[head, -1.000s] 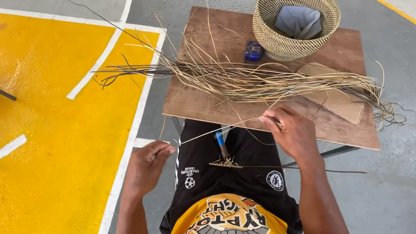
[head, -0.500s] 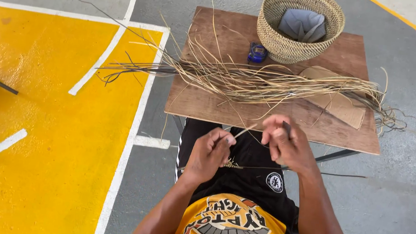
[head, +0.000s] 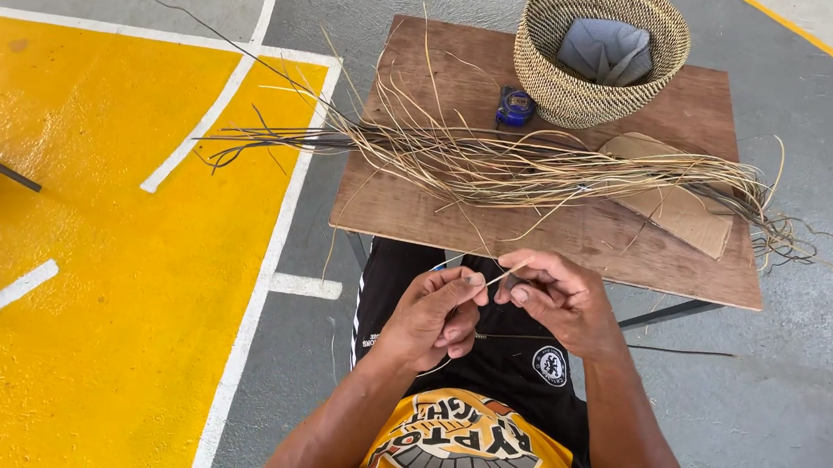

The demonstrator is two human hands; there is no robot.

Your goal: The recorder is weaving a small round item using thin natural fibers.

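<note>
Over your lap, just below the table [head: 408, 218] edge: 2 hands drawn close together, fingertips nearly meeting. Your left hand [head: 434, 316] and right hand [head: 551, 298] each pinch 1 thin pale strand [head: 495, 281] between thumb and fingers, held taut between them, likely so it can be worked without slipping. On the table: 1 long bundle of straw [head: 543, 170] laid crosswise within reach, ends overhanging both sides; 1 woven basket [head: 595, 89] holding grey cloth [head: 603, 50]; 1 small blue item [head: 514, 107] beside it; 1 cardboard piece [head: 680, 212] under the bundle
</note>
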